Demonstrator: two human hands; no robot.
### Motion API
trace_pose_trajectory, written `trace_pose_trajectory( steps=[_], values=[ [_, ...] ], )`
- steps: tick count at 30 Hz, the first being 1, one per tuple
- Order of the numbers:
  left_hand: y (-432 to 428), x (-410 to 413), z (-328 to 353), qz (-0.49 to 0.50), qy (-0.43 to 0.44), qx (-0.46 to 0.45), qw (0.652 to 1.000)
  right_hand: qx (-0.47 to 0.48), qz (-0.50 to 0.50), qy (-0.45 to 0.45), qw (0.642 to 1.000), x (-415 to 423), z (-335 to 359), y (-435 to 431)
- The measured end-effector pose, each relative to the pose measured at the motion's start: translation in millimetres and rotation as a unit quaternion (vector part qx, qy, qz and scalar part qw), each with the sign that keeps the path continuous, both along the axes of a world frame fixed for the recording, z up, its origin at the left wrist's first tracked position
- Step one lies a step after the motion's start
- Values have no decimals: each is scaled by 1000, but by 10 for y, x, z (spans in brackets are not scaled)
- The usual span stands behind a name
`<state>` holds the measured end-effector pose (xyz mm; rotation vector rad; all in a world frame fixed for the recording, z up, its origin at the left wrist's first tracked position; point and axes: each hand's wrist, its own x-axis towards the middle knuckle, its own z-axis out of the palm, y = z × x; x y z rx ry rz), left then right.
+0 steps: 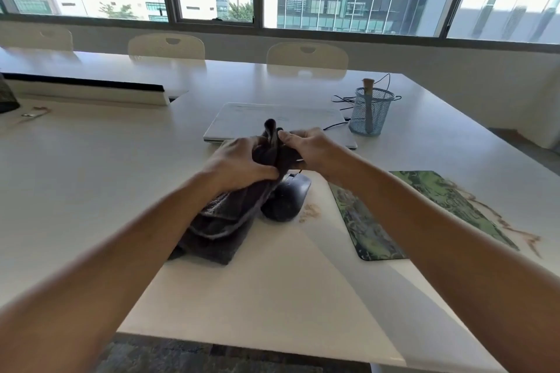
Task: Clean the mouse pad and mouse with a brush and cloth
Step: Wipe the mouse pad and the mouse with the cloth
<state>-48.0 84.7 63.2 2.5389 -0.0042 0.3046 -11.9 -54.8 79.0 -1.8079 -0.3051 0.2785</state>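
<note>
While the mouse (289,198) is lying on the table (272,281) below, the left hand (239,160) is gripping the dark cloth (218,230); the right hand (312,145) is pinching its top, likely bunching it up for wiping.

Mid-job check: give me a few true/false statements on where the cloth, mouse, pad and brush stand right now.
1. The left hand and right hand both grip the dark cloth. True.
2. The mouse sits on the mouse pad. False: it rests on the bare table, left of the pad.
3. A wooden handle, likely the brush, stands in the blue mesh cup. True.
4. The laptop is open. False: its lid is shut flat.
5. Crumbs lie on the table beside the mouse. True.
</note>
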Motion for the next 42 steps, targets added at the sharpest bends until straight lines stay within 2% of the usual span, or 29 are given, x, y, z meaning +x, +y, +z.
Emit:
trace_pose_trajectory(
  steps=[2,4,8,10,14,18,24,29,34,38,42],
  values=[
    [-10,10,-45,6,-10,14,1000,-83,-11,-59,995,8,-30,-190],
    [2,26,-63,23,-29,21,999,-191,-18,-121,974,0,-64,-382],
    [27,101,-71,18,-23,35,999,-321,57,-98,940,-140,-164,-500],
    [31,162,-79,4,-1,29,1000,-374,64,-107,919,-188,-226,-433],
    [19,252,-67,-19,44,16,999,-345,78,-114,929,-197,-284,-339],
    [-50,267,-62,-69,52,78,993,-327,78,-115,935,-190,-308,-342],
    [-14,215,-1,-152,85,60,983,-275,87,-145,947,-188,-298,-360],
    [150,73,1,-172,71,67,980,-321,59,-113,938,-138,-319,-342],
    [251,-52,-118,-185,52,59,980,-329,61,-110,936,-166,-306,-339],
    [112,21,-244,-200,49,106,973,-318,61,-104,940,-169,-308,-322],
    [109,69,-277,-209,34,94,973,-308,55,-99,945,-158,-306,-330]
  ],
)
